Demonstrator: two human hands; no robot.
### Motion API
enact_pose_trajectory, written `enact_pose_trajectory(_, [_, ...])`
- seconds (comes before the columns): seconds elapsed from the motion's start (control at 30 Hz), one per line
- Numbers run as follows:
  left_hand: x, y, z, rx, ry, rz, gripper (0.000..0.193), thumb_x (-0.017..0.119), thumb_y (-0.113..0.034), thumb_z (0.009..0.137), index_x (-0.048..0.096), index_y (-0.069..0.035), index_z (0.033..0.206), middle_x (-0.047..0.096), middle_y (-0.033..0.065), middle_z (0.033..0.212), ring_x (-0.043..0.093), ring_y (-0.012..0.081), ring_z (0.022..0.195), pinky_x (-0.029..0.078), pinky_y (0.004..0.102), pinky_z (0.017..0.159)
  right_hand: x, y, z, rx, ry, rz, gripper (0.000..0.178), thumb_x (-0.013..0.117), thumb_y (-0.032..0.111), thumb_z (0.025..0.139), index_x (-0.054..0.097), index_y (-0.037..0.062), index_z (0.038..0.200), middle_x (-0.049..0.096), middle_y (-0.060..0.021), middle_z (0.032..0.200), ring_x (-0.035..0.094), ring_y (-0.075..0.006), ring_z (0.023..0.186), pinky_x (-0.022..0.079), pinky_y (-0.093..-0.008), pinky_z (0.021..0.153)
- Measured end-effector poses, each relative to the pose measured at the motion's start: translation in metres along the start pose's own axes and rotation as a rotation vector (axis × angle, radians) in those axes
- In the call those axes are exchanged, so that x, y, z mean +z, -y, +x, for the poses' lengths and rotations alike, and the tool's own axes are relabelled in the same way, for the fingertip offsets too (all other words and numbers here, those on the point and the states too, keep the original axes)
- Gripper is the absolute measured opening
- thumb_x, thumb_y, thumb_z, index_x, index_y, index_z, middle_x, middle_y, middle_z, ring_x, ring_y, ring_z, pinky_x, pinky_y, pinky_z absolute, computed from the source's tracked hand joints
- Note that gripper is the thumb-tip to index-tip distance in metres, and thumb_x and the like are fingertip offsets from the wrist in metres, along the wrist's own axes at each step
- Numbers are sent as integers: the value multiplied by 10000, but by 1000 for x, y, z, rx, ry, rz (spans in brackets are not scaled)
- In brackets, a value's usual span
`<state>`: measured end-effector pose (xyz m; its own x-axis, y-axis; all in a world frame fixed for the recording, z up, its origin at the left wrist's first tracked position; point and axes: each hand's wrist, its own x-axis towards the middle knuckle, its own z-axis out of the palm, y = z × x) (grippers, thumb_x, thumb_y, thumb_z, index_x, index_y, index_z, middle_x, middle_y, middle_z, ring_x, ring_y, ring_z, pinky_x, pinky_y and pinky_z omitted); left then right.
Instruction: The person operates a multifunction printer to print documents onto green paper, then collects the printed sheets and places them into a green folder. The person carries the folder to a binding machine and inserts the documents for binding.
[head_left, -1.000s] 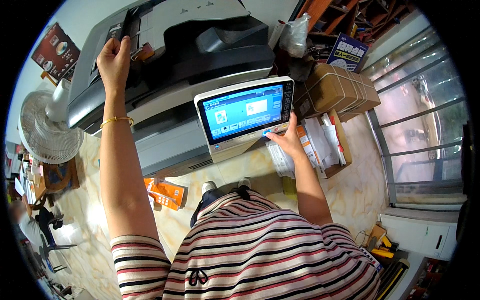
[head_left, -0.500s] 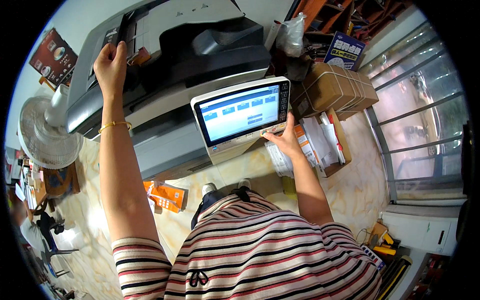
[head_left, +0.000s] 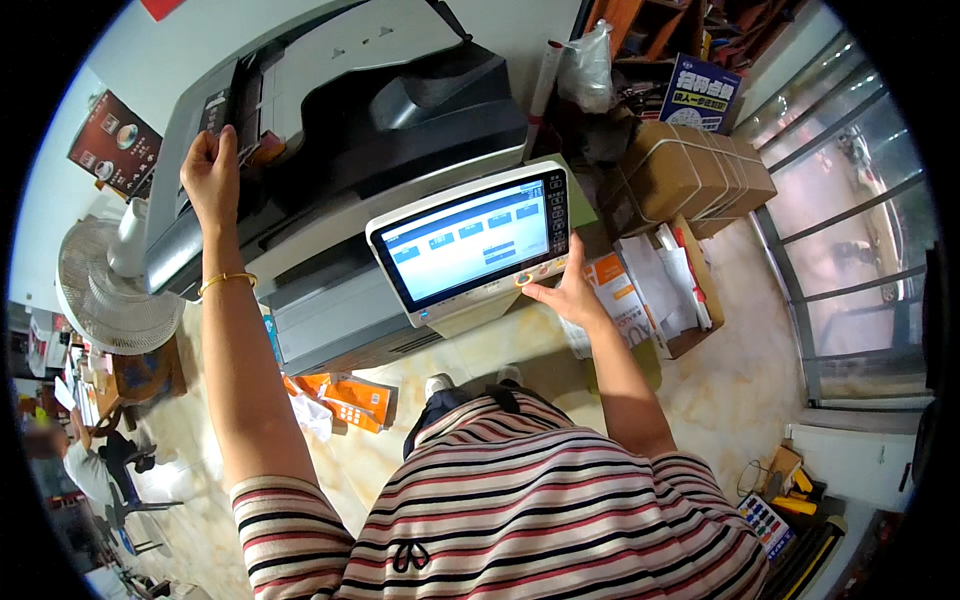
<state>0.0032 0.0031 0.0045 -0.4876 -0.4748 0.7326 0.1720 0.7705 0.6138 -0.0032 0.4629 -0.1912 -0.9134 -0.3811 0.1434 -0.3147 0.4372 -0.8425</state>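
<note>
A large grey and black copier (head_left: 335, 300) stands in front of me, with a document feeder (head_left: 410, 110) on top. My left hand (head_left: 212, 175), a gold bangle on its wrist, is closed at the feeder's left side, fingers curled on the edge of a dark flap (head_left: 238, 95). At the lower right corner of the white-framed control panel (head_left: 470, 240) is my right hand (head_left: 572, 298). Its index finger lies along the panel's right edge and its thumb sits by a round lit button (head_left: 523, 279). The panel's screen is lit blue and white; fingers behind the panel are hidden.
Right of the copier are a strapped cardboard box (head_left: 690, 175) and an open carton of papers (head_left: 690, 290). Orange packaging (head_left: 355, 402) lies on the floor near my feet. A white fan (head_left: 120, 285) stands left. Farther left, a person (head_left: 88, 470) sits by a desk.
The view has shifted slightly, moving the copier a little within it. My right thumb has eased down from the round button to its lower edge. My left hand keeps its place on the feeder.
</note>
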Motion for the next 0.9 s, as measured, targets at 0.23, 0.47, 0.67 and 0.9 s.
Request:
enact_pose_trajectory(0.23, [-1, -1, 0, 104, 68, 89, 407, 638, -172, 874, 322, -39, 654, 270, -19, 606, 274, 76, 588, 256, 259, 487, -8, -5, 1, -83, 76, 27, 1117, 815, 259, 678, 44, -18, 1438, 184, -256, 1437, 186, -373, 1355, 185, -444, 1107])
enact_pose_trajectory(0.47, [0, -1, 2, 115, 121, 187, 402, 625, -155, 878, 317, -36, 650, 259, -7, 598, 260, 89, 587, 250, 276, 490, -13, -1, 4, -112, 103, 119, 1040, 758, 360, 749, 69, -15, 1432, 197, -246, 1421, 175, -376, 1339, 162, -460, 1098])
enact_pose_trajectory(0.67, [19, -24, -8, 28, 328, 199, 334, 621, -111, 878, 407, -30, 635, 402, 7, 527, 356, 55, 511, 331, 244, 457, -24, -1, 9, -28, 69, 440, 722, 629, 332, 876, 248, 17, 1402, 371, -184, 1350, 364, -286, 1254, 274, -407, 1052])
enact_pose_trajectory(0.9, [156, -162, -9, 774, 785, 133, 170, 695, -55, 701, 526, -54, 718, 543, 83, 791, 535, 250, 727, 421, 364, 649, -43, -52, 28, 222, -14, 631, 434, 487, 355, 964, 495, 17, 1237, 526, -99, 1164, 500, -160, 1054, 399, -312, 922])
